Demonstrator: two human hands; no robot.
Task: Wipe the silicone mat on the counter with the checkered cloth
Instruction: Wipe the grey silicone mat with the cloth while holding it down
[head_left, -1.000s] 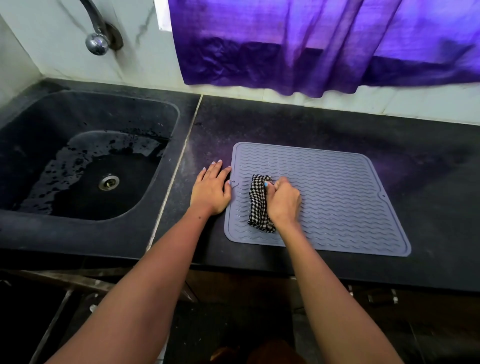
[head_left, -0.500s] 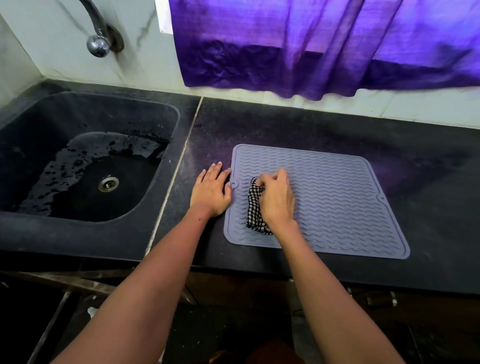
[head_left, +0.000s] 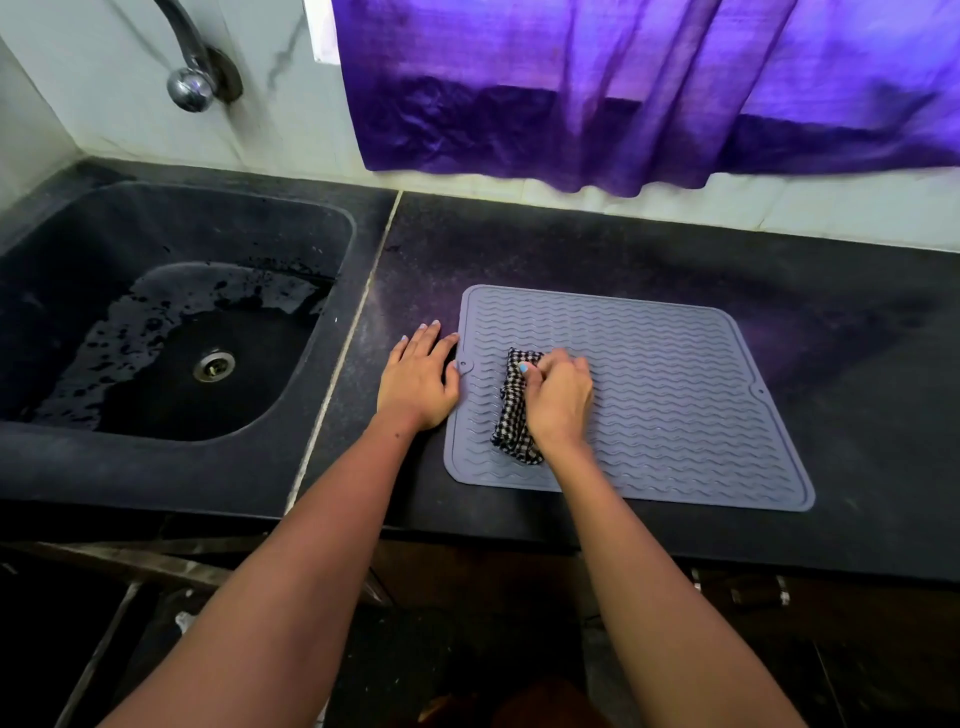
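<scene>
A grey silicone mat (head_left: 685, 395) with wavy ridges lies flat on the black counter (head_left: 597, 249). On the mat's left part sits a bunched black-and-white checkered cloth (head_left: 511, 415), and my right hand (head_left: 558, 400) is closed over it, pressing it onto the mat. My left hand (head_left: 418, 379) lies flat on the counter, fingers spread, its thumb side touching the mat's left edge. Much of the cloth is hidden under my right hand.
A dark sink (head_left: 171, 332) with water drops and a metal drain (head_left: 213, 365) is set into the counter at the left. A chrome tap (head_left: 189, 85) hangs above it. A purple curtain (head_left: 623, 88) hangs over the back wall. The counter's front edge runs just below the mat.
My right hand with the cloth has shifted a little on the mat's left part, back and forth. The left hand has stayed in place at the mat's edge.
</scene>
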